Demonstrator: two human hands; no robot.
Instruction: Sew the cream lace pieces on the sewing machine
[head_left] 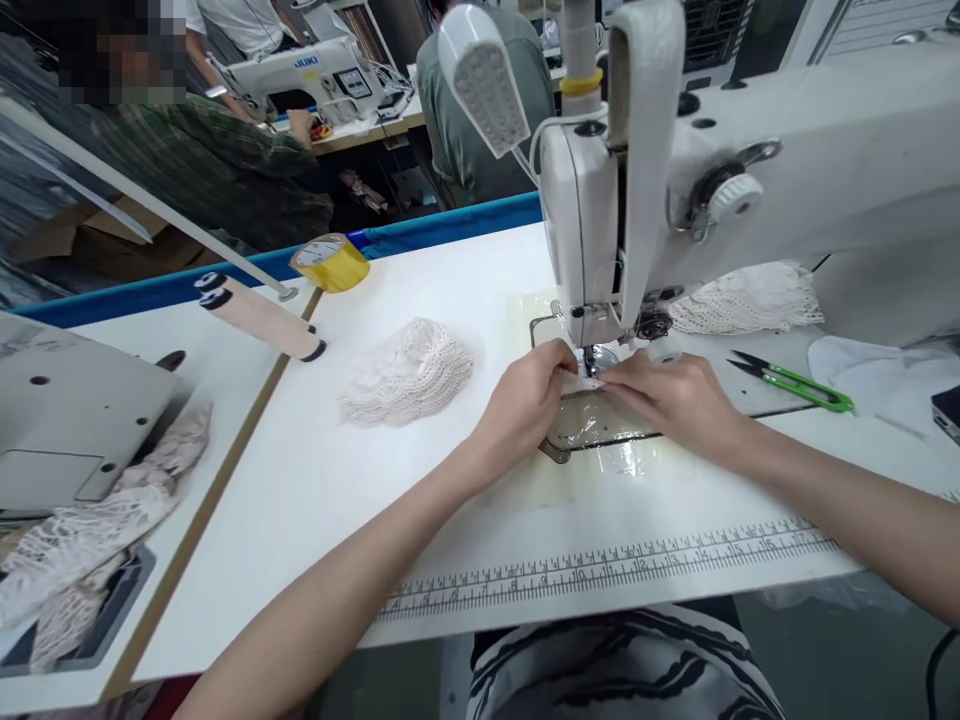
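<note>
While the left hand [529, 398] has its fingers bunched on a small strip of pale fabric [582, 384] at the needle of the white sewing machine [581, 215], the right hand [679, 398] touches the strip's other end with its fingertips; whether it pinches, I cannot tell. Left of the hands, pale lace [411, 375] lies on the white surface [300, 500]. To their right rest green-handled snips [806, 385]. Farther off, a yellow tape roll [341, 266] sits near a spool of pale pink thread [274, 327].
</note>
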